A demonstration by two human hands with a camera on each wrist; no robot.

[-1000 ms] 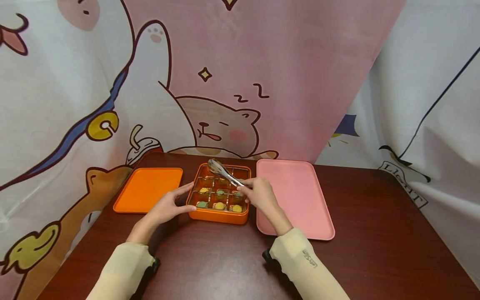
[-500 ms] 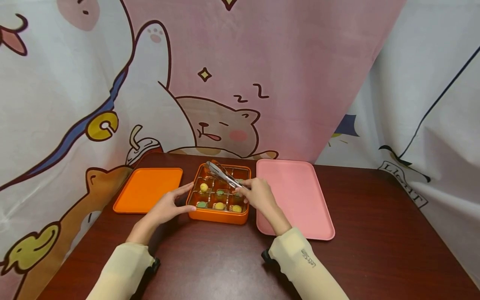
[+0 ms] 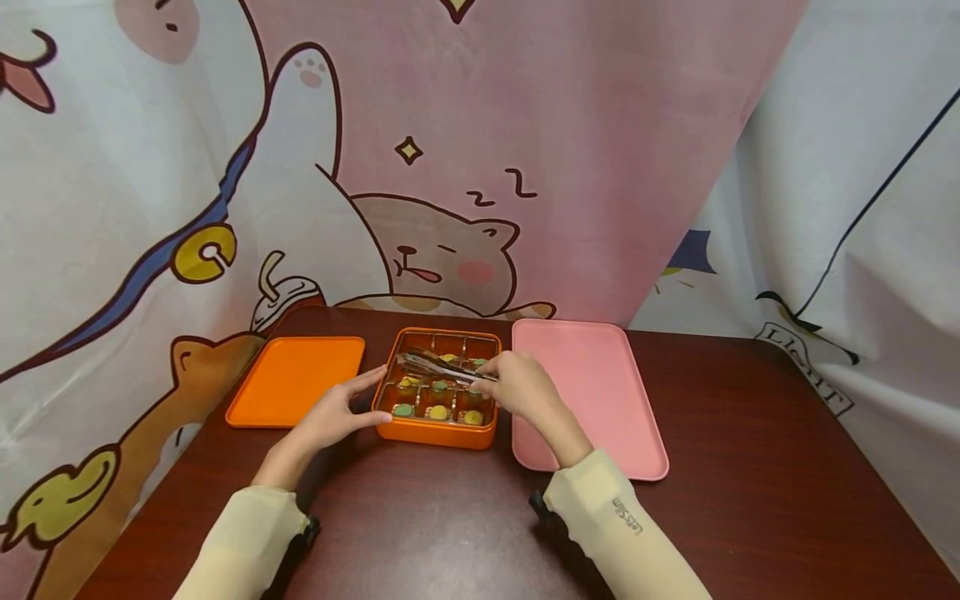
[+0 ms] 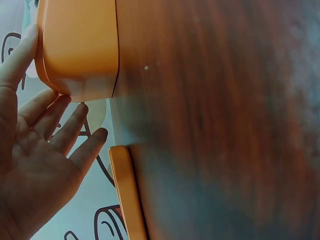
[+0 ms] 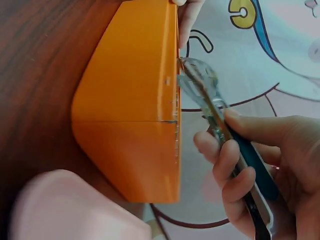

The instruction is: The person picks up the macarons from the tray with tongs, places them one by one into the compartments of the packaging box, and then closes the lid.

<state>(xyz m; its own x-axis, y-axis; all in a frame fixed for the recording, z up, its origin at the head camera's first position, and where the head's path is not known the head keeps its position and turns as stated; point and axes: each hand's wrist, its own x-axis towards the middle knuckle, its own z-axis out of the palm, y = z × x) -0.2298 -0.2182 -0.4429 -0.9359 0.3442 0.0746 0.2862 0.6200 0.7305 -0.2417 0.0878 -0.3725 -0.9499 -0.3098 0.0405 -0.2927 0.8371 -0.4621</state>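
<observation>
An orange box with a clear divided insert stands on the table. Small yellow pieces and green pieces lie in its compartments. My left hand rests against the box's left side, thumb at the front left corner; its fingers look fairly straight in the left wrist view. My right hand grips metal tongs with a dark teal handle strip. The tong heads reach over the box's left column, partly covering the compartments below. I cannot tell whether they hold a piece.
An orange lid-like tray lies left of the box. A pink tray lies close on its right. The dark wooden table extends around them, with a printed cloth hanging behind.
The tong heads have swung from the box's back left corner towards the front. A yellow piece in the left column stood out higher half a second ago. My left hand has stayed put.
</observation>
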